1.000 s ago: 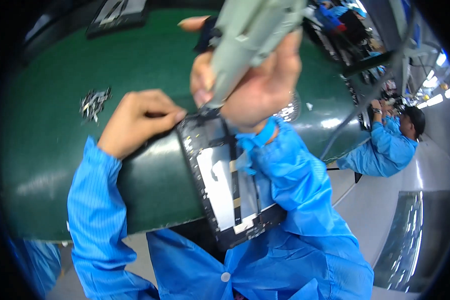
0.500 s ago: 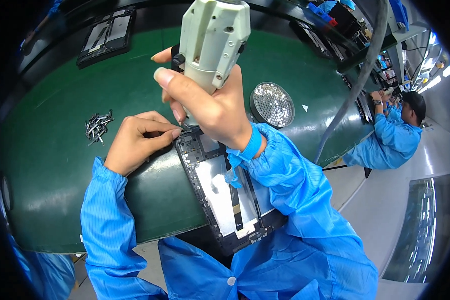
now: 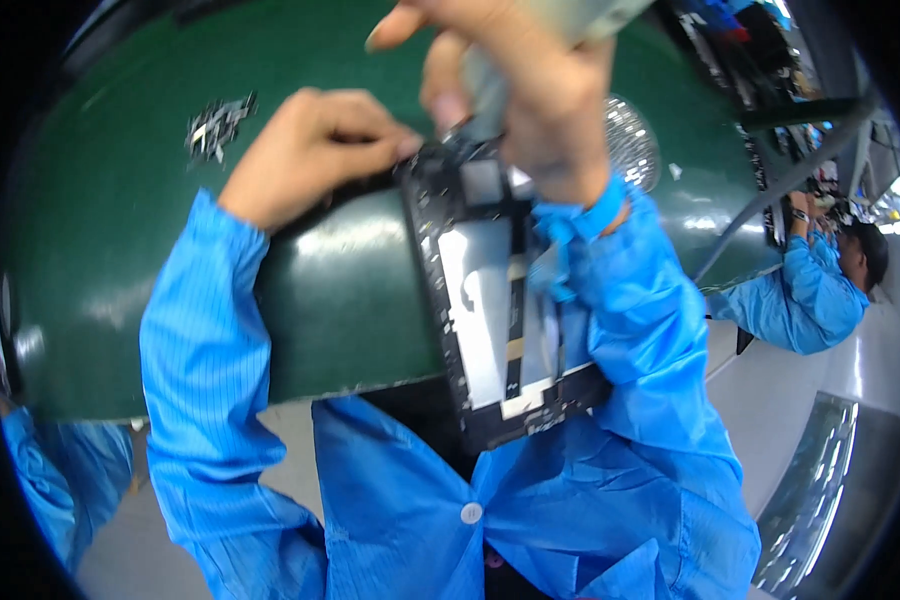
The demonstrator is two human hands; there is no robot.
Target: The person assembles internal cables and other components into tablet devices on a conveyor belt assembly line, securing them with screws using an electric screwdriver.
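Observation:
An opened tablet (image 3: 475, 320) with a black frame, silver plates and dark ribbon strips lies partly over the bench's near edge, its near end against my smock. At its far left corner, the thumb and fingers of my left hand (image 3: 305, 155) are pinched together on the edge. My right hand (image 3: 555, 95) is wrapped round a pale electric screwdriver (image 3: 487, 95), which leans to the right and runs out of the top of the picture. Its nose is down near the tablet's far end. The tip is blurred and partly covered by fingers.
Left on the green bench (image 3: 350, 300) sits a heap of small black and silver parts (image 3: 220, 128). A round dish (image 3: 632, 145) of shiny bits stands beyond my right wrist. A grey cable (image 3: 770, 205) hangs at right, near a seated co-worker (image 3: 820, 275) in blue.
The view has shifted, so the bench things appear higher. The screwdriver, upright before, now tilts to the right. My left hand stays at the tablet's corner.

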